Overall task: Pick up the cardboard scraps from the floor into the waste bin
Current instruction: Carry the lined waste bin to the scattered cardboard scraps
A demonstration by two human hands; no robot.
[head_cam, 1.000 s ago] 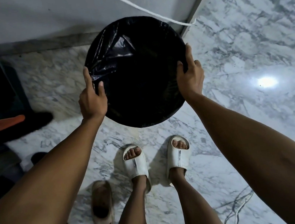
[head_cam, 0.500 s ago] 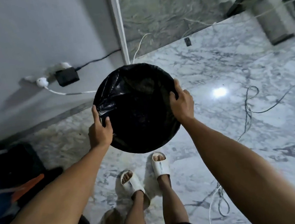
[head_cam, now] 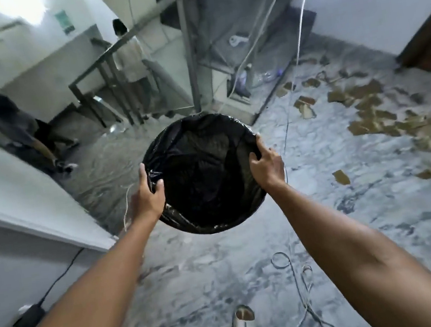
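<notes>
Both hands gripping the bin [head_cam: 205, 176] rim: left hand [head_cam: 146, 198] and right hand [head_cam: 265, 163] on opposite sides. Bin looking empty (black liner, hard to see inside). Scraps [head_cam: 374, 116] lying well beyond the right hand; all pickup remaining.

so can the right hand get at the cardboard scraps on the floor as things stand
Probably not yet: the right hand and left hand both grip the waste bin, and the cardboard scraps lie well off ahead-right.
</notes>
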